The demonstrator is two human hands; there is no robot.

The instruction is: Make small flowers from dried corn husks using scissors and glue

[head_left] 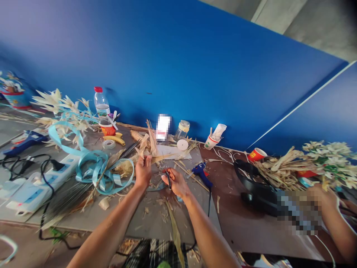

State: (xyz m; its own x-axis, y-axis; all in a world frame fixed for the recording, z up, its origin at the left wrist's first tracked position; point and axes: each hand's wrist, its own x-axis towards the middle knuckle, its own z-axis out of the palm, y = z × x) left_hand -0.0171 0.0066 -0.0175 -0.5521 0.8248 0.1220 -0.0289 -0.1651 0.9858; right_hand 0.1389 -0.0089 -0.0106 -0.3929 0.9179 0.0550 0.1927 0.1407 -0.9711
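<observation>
Pinching dried husk (pixel 142 146) tightly in left hand (pixel 143 172). Gripping black scissors (pixel 168 179) in closed right hand (pixel 176 182); can't tell blade opening. Holding both over mid tabletop (pixel 143 227), between near and back edges, with blue ribbon (pixel 92 163) leftward, blue glue gun (pixel 205 178) rightward.

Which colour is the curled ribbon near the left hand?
The ribbon is light blue; the head view shows it.

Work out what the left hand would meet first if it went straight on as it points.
Probably the upright dried husks just beyond the left hand, though the depth between them is unclear.
</observation>
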